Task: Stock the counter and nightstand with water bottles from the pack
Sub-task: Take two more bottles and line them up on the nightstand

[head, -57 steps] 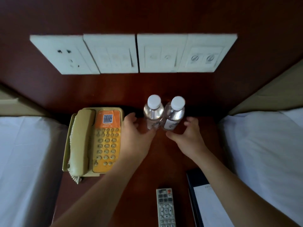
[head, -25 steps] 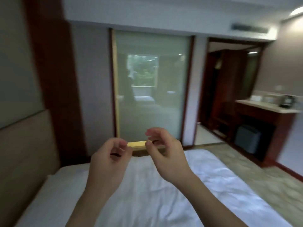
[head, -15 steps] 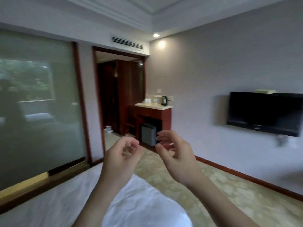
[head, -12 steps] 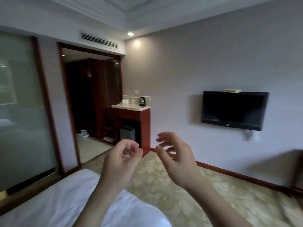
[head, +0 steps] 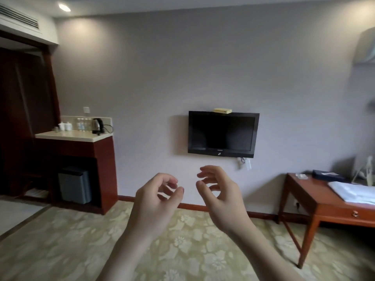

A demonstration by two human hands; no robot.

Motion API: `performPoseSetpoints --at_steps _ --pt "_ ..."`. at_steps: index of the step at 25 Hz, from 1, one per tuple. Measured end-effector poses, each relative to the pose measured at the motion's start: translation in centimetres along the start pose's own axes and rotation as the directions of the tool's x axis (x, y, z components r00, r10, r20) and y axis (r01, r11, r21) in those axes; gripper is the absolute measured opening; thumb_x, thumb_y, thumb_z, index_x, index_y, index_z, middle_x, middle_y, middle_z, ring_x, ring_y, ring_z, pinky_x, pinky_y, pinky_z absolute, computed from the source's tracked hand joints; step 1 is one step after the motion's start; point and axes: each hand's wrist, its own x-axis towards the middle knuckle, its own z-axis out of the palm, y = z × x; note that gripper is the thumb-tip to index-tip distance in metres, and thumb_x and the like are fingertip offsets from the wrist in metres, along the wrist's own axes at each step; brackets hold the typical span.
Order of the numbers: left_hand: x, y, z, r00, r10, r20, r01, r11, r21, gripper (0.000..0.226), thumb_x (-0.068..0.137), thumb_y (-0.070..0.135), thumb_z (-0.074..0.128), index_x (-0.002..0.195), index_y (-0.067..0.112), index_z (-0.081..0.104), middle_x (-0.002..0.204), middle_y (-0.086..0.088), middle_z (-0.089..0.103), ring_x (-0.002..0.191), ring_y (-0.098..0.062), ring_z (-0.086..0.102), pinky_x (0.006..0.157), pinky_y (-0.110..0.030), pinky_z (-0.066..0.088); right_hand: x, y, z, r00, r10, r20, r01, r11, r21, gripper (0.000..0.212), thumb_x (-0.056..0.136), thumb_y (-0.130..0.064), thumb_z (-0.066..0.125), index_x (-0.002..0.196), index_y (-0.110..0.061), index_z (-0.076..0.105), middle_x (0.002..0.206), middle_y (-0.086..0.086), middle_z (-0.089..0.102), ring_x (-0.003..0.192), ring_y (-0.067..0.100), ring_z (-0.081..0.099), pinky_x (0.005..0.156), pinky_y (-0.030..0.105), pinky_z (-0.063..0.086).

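Both hands raised mid-air, empty: left hand (head: 157,196) and right hand (head: 220,192) with fingers loosely curled, apart, gripping nothing. Bottles (head: 82,124) already stand on the counter (head: 67,135) beside the kettle (head: 97,125). Nightstand and pack out of view; counter likely done. TV (head: 222,133) logo unreadable.

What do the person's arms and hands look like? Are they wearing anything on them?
Both arms are bare as far down as the picture shows, with no sleeves in sight. The left hand and right hand wear no gloves, and I can't see any rings, watch or bracelet. The fingers are bare too.
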Motion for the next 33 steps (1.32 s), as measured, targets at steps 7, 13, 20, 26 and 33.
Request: performPoseSetpoints --at_steps 7,13,20,26,33 --pt "15.6 -8.1 5.9 0.994 0.040 0.098 -0.038 0.999 -0.021 0.008 0.085 0.024 0.070 0.089 0.029 0.066 0.085 0.015 0.067 0.085 0.000 0.061 0.065 -0.009 0.046 14.6 8.2 3.3 0.999 0.010 -0.052 -0.014 0.997 -0.078 0.021 0.092 -0.029 0.062 0.112 -0.035 0.059 0.103 -0.018 0.067 0.098 0.000 0.062 0.080 0.015 0.049" --pt "26.6 -18.2 9.9 0.998 -0.032 0.055 0.032 0.999 0.007 0.009 0.085 0.021 0.071 0.089 0.028 0.066 0.086 0.018 0.067 0.083 -0.003 0.063 0.065 -0.010 0.046 26.4 18.9 8.1 1.000 -0.007 -0.011 0.007 0.999 -0.050 0.019 0.091 -0.033 0.061 0.111 -0.033 0.060 0.102 -0.021 0.066 0.098 -0.002 0.061 0.079 0.015 0.050" --pt "38.6 -28.6 5.8 0.965 -0.138 -0.221 0.182 0.965 0.190 0.017 0.084 0.018 0.073 0.095 0.027 0.065 0.085 0.004 0.069 0.079 -0.009 0.065 0.066 -0.015 0.048 42.9 27.6 21.5 0.965 -0.117 0.233 0.066 0.975 0.214 0.016 0.091 -0.030 0.064 0.104 -0.037 0.059 0.099 -0.019 0.068 0.091 -0.002 0.063 0.074 0.016 0.049" --pt "42.6 -35.5 -4.5 0.859 -0.146 -0.490 0.381 0.823 0.422 0.013 0.083 0.023 0.072 0.088 0.032 0.064 0.081 0.011 0.066 0.076 -0.004 0.062 0.064 -0.017 0.049 49.7 26.3 38.9 0.837 -0.314 0.448 0.090 0.887 0.454 0.017 0.091 -0.028 0.064 0.108 -0.032 0.061 0.102 -0.014 0.067 0.092 0.003 0.063 0.070 0.013 0.046" --pt "49.2 -47.3 -16.6 0.745 -0.131 -0.654 0.500 0.760 0.416 0.014 0.087 0.032 0.069 0.096 0.039 0.061 0.087 0.016 0.065 0.079 0.002 0.061 0.064 -0.019 0.055 55.2 25.8 60.1 0.696 -0.461 0.550 0.105 0.823 0.558 0.024 0.090 -0.037 0.060 0.115 -0.034 0.059 0.105 -0.020 0.064 0.098 -0.002 0.061 0.077 0.013 0.048"
